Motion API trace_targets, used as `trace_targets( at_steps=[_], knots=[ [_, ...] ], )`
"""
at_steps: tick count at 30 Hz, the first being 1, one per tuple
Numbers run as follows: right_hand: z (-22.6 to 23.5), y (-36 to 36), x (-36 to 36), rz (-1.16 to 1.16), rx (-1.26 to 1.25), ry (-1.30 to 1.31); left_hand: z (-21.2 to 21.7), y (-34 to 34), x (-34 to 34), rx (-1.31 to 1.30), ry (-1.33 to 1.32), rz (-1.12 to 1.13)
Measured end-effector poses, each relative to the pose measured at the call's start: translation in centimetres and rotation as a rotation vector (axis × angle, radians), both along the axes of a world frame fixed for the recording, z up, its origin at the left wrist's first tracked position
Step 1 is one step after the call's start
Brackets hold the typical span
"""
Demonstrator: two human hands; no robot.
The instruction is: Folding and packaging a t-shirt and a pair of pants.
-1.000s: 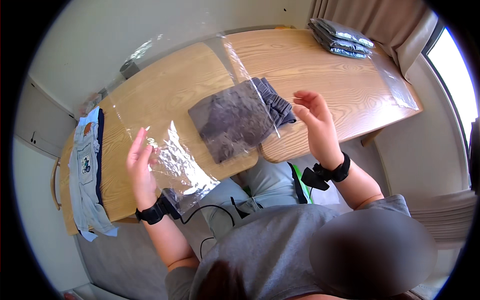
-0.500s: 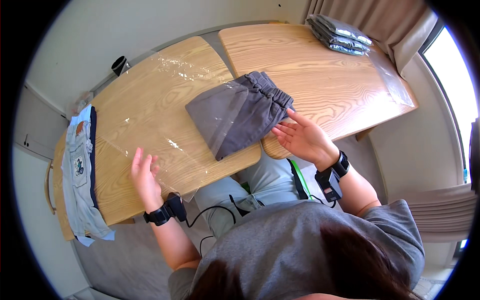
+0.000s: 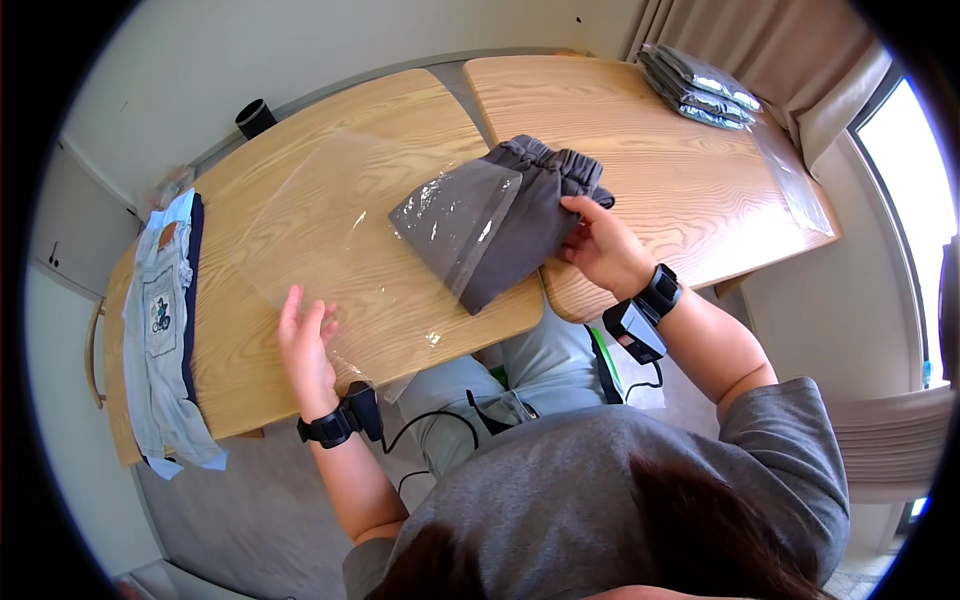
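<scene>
Folded grey trousers (image 3: 522,237) with a gathered elastic waistband lie at the middle of the wooden table, their left part inside a clear plastic bag (image 3: 330,200). The bag's mouth edge crosses the cloth slantwise, and the rest of the bag spreads flat to the left. My right hand (image 3: 605,247) grips the trousers' right edge just below the waistband, thumb on top and fingers underneath. My left hand (image 3: 308,350) is held above the near left part of the bag, fingers apart, nothing in it.
Light blue jeans (image 3: 165,330) with a patch lie along the left table end. Several bagged grey garments (image 3: 700,85) are stacked at the far right, near another clear bag (image 3: 795,185). A black cylinder (image 3: 255,118) stands behind the table. A gap separates two tabletops.
My right hand has gone from open beside the trousers to gripping their edge, and their right side looks lifted and tilted. The left hand stays open at the left.
</scene>
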State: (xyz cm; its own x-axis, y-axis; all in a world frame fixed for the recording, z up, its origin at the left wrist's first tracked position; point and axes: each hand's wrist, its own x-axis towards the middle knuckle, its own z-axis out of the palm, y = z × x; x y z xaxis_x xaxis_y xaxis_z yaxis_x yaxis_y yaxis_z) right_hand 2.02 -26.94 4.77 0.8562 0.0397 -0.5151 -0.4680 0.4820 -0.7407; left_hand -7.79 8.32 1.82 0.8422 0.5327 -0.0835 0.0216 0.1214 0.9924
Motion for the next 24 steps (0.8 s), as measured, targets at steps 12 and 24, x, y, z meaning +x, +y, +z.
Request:
trace_targets(
  at_steps=[12,24],
  knots=[
    [-0.7,-5.9,0.0,-0.008,0.283,-0.086,0.7,-0.9,-0.4,0.063,0.043,0.021],
    [1.6,-9.9,-3.9,-0.022,0.467,-0.573,3.7,-8.3,-5.7,1.481,0.000,-0.544]
  ],
)
